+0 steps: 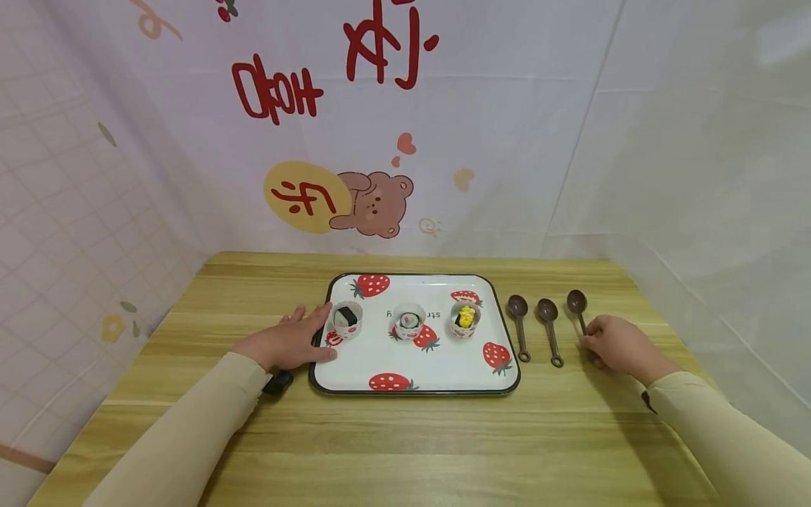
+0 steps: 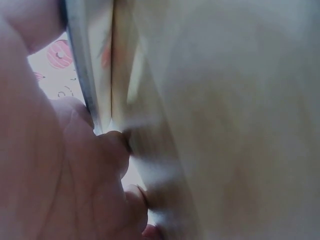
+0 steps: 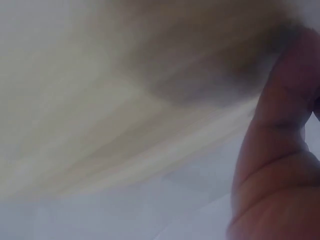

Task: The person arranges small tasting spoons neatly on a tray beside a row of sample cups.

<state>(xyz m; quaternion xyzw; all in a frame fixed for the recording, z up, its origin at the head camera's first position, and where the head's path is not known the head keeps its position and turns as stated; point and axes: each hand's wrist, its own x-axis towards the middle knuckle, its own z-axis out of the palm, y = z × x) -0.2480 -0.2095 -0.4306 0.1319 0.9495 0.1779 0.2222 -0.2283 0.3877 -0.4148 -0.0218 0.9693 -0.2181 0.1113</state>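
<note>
My left hand [image 1: 288,341] rests at the left rim of a white strawberry-print tray [image 1: 361,366], its thumb lying over the rim. In the left wrist view the fingers [image 2: 115,155] lie beside the tray edge [image 2: 82,65]. At the right, my right hand [image 1: 624,346] pinches the handle of the rightmost brown spoon [image 1: 576,301]; its bowl points toward the wall. The right wrist view shows a bent finger [image 3: 272,135] above the blurred table, with the spoon hidden. Two more brown spoons, one left [image 1: 517,306] and one middle [image 1: 548,310], lie beside the tray.
Three small printed cups stand on the tray: a left cup [image 1: 350,329] with a black-and-white sushi piece, a middle cup [image 1: 408,332] with a round roll, and a right cup [image 1: 464,331] with a yellow-topped piece. Printed cloth [image 1: 507,127] hangs behind the wooden table [image 1: 405,451].
</note>
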